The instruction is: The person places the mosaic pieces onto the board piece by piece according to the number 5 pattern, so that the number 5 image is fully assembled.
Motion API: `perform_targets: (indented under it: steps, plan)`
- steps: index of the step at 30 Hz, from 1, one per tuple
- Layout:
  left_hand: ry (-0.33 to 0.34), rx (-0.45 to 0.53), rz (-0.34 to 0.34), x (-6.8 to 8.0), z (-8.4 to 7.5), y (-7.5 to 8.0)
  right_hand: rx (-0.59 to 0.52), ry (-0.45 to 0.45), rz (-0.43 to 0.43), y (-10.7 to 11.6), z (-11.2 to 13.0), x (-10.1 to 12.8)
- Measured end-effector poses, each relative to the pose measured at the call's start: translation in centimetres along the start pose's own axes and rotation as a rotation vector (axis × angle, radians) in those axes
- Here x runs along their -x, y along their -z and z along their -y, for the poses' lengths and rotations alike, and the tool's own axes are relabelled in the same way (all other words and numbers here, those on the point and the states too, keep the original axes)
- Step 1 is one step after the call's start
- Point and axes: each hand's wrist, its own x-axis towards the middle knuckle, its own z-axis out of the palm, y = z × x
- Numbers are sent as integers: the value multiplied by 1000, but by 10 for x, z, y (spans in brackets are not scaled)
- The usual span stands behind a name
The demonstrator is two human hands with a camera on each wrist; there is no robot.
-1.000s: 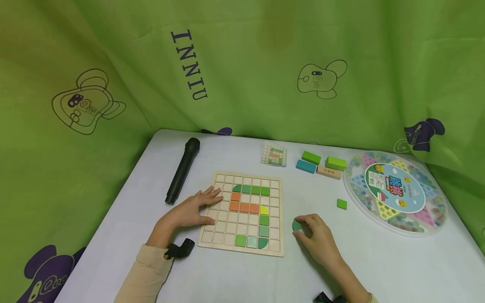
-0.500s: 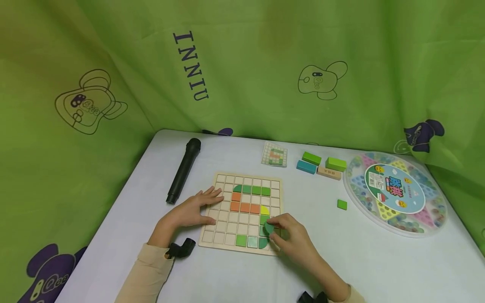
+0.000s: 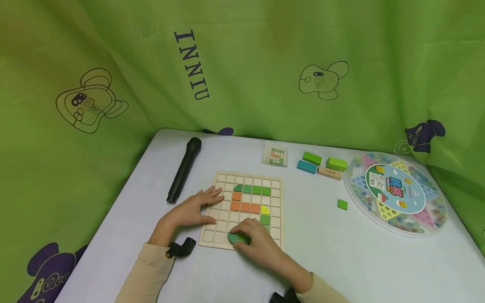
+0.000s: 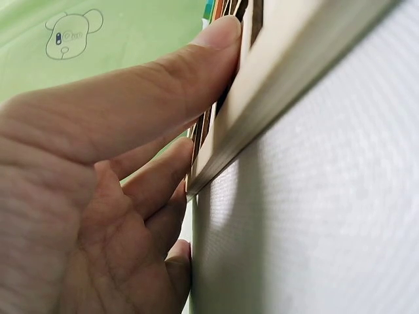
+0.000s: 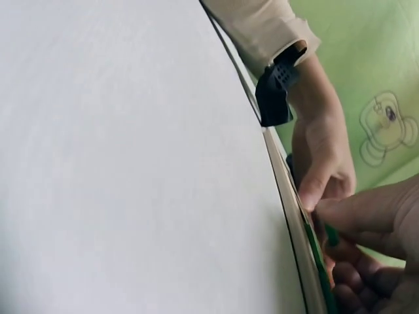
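Green and partly hidden, the rounded piece [image 3: 236, 238] shows only its left rim past the curled fingers of the right hand [image 3: 253, 240], so its full outline cannot be made out; what shows looks like a curved edge facing the table's left edge, and its long axis cannot be told. In the right wrist view it is only a thin green sliver [image 5: 331, 235] between fingertips. The piece lies low over the bottom row of the wooden grid board [image 3: 221, 230], near the table's front edge, pinched by the right hand, which also covers several squares and filled tiles at the board's lower right. The left hand [image 3: 187, 211] lies flat with straight, spread fingers on the board's left rim, holding nothing; the left wrist view shows the thumb [image 4: 163, 85] pressed against the board's edge [image 4: 275, 98], most of the board cut off. A black microphone [image 3: 184, 169] lies towards the table's left edge, and a lone green square tile [image 3: 342, 204] sits well apart towards the right edge.
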Motion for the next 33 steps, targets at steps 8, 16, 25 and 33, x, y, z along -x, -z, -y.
perform_targets:
  steps: [8, 16, 25, 33]
  plan:
    - [-11, -13, -5, 0, 0, 1, 30, 7, 3, -7, -3, -4]
    - [-15, -24, -7, -1, 1, 2, 56, 6, 9, -8, -4, -5]
    - [-7, -9, -8, -2, 2, 0, 30, 13, 23, -2, -4, -2]
    - [6, 7, -4, -1, 1, -1, -86, -29, -69, 35, -15, 9]
